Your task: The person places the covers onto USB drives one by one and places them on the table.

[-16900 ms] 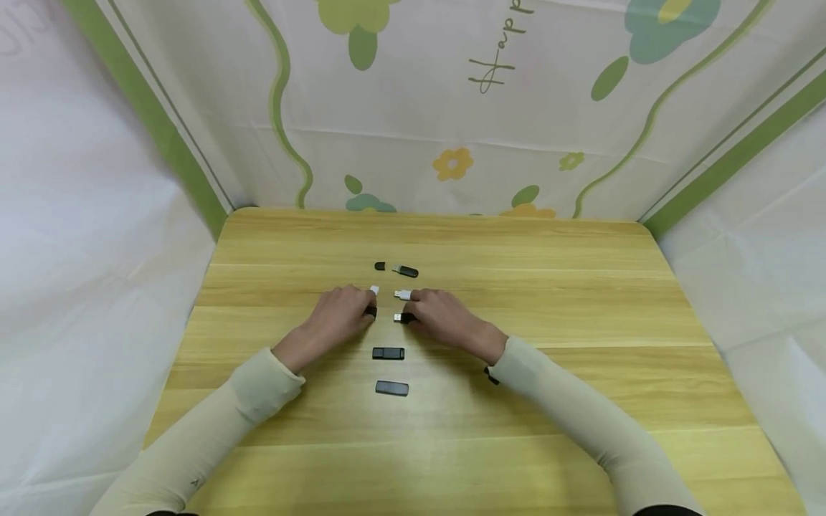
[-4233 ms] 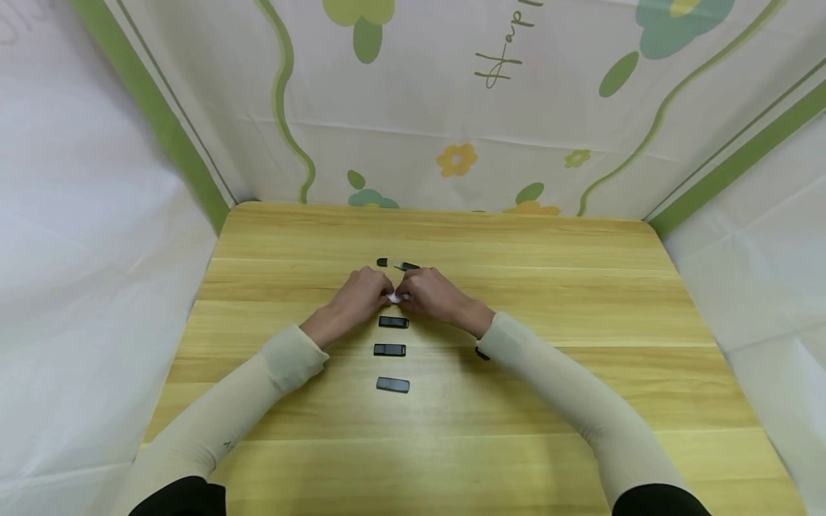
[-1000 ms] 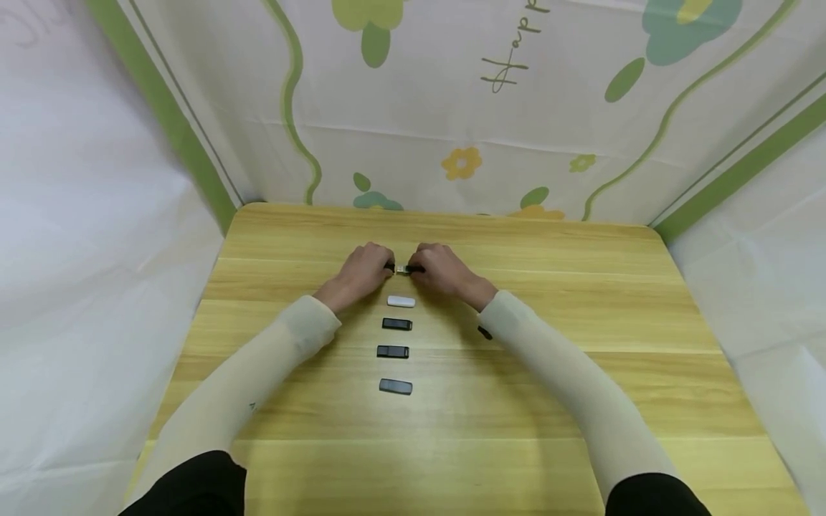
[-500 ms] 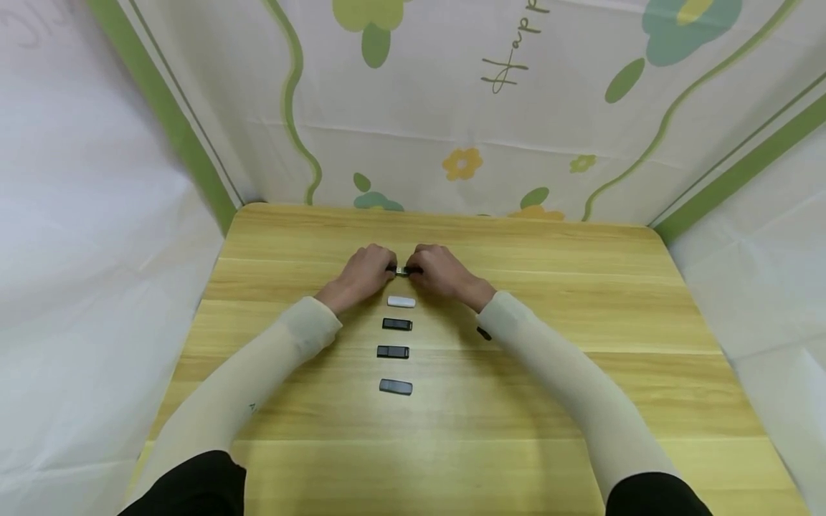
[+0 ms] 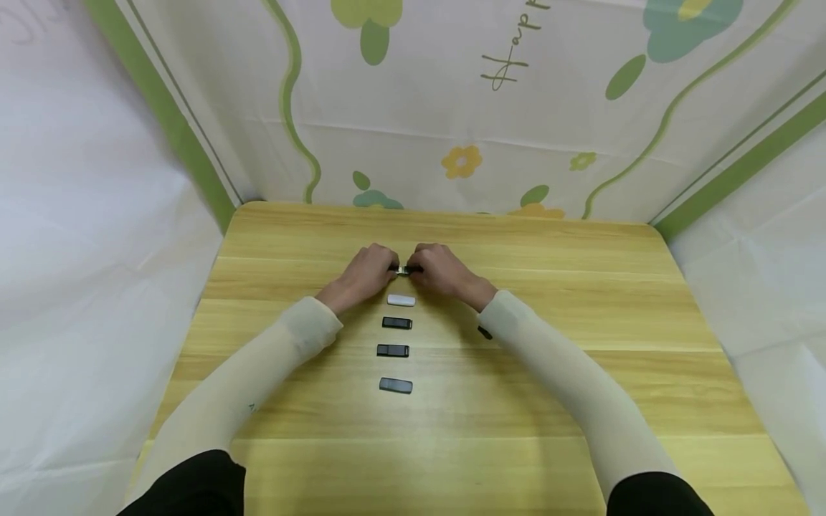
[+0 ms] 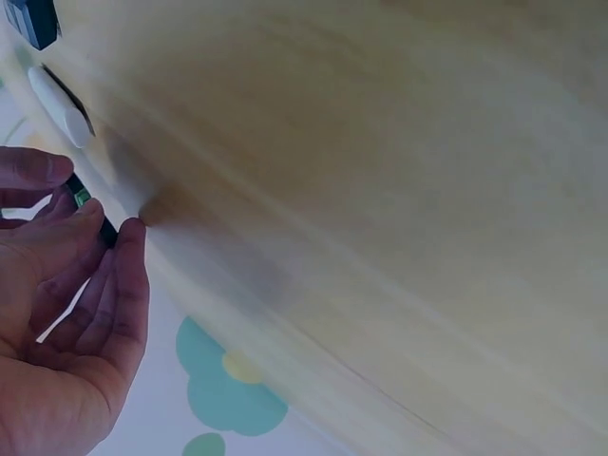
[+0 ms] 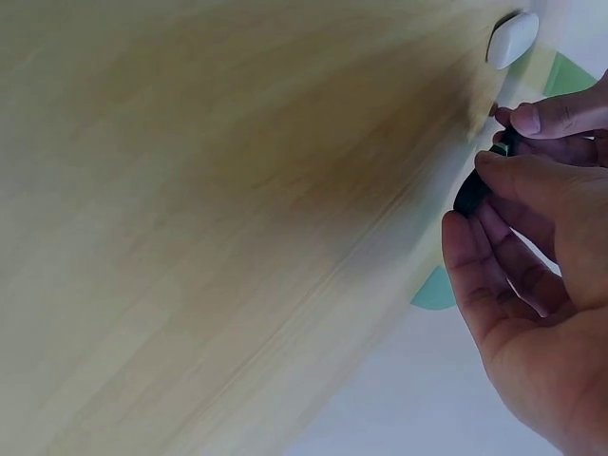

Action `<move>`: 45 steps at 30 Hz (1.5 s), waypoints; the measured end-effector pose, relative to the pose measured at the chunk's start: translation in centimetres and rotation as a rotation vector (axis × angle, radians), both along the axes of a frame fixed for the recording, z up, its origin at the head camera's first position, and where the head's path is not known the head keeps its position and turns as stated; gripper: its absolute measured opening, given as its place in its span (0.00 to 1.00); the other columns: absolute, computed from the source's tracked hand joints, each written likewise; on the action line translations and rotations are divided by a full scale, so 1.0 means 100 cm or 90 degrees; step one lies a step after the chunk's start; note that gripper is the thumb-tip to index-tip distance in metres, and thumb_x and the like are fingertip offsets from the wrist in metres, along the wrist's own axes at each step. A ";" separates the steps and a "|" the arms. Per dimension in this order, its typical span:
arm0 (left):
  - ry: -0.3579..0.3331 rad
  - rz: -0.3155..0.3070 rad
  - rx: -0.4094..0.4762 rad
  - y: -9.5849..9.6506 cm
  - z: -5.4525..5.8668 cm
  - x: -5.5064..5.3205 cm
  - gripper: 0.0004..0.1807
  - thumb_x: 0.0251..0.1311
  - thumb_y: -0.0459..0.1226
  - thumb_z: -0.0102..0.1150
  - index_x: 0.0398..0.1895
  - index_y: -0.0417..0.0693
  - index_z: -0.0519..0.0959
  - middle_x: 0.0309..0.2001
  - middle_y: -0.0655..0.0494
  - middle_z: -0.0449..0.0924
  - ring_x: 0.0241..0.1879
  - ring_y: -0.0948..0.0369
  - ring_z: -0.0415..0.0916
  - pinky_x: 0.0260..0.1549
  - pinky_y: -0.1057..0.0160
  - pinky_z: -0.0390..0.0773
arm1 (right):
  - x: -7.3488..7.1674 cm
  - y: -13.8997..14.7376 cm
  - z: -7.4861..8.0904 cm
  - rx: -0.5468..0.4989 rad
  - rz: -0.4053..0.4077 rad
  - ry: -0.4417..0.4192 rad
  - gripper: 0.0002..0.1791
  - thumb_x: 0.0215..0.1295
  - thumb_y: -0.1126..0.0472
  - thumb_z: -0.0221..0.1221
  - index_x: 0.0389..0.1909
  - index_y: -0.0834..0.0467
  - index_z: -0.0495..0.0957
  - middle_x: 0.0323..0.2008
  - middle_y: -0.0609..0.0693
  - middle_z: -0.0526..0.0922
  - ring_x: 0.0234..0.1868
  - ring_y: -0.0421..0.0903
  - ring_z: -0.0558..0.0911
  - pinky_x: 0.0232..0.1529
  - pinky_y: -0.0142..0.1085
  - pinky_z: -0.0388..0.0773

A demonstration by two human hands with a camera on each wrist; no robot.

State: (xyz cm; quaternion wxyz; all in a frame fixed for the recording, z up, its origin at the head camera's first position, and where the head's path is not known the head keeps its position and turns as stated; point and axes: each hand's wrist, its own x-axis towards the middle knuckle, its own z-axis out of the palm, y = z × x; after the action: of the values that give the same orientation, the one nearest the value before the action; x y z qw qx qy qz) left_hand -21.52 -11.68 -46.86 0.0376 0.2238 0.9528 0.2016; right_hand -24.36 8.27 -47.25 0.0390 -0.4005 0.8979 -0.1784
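At the far end of a row of USB sticks, my two hands meet over the table. My left hand (image 5: 368,271) pinches a small black cap (image 6: 109,233) between thumb and fingers. With thumb and fingertips my right hand (image 5: 445,274) grips a black USB stick (image 7: 472,193), mostly covered in the head view. Its metal plug (image 5: 403,271) shows in the narrow gap between the hands, pointing left at the cap. Just nearer to me lies a white USB stick (image 5: 401,300), its cap on.
Nearer still, two black USB sticks (image 5: 396,323) (image 5: 393,350) and a dark grey USB stick (image 5: 396,385) lie in line on the wooden table (image 5: 516,401). A printed cloth (image 5: 400,107) hangs behind the table's far edge. A small black piece (image 5: 485,332) shows by my right cuff.
Earlier, the hands closed up a black stick, then the white one, moving away along the row. They then took up the farthest stick and cap; over the last second the gap between these narrowed slightly.
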 end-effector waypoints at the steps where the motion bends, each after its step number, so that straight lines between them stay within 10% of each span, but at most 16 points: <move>1: 0.000 0.000 0.001 0.000 0.000 0.000 0.09 0.70 0.28 0.62 0.29 0.41 0.85 0.30 0.51 0.84 0.28 0.58 0.71 0.30 0.59 0.73 | 0.000 0.000 0.000 -0.001 0.001 0.000 0.06 0.70 0.69 0.67 0.44 0.62 0.90 0.41 0.56 0.87 0.42 0.49 0.85 0.46 0.44 0.84; 45: 0.003 -0.041 0.032 -0.001 -0.007 0.005 0.07 0.71 0.29 0.65 0.34 0.40 0.88 0.34 0.49 0.88 0.30 0.61 0.76 0.34 0.61 0.76 | 0.006 0.003 0.002 -0.007 0.044 -0.005 0.08 0.68 0.69 0.69 0.46 0.64 0.91 0.40 0.57 0.88 0.42 0.51 0.88 0.46 0.43 0.86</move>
State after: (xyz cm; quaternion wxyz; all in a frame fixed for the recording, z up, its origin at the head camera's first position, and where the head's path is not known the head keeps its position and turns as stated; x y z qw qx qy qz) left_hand -20.99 -11.74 -47.55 0.0363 0.2556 0.9399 0.2236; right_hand -23.81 8.54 -47.02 0.0463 -0.4307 0.8824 -0.1836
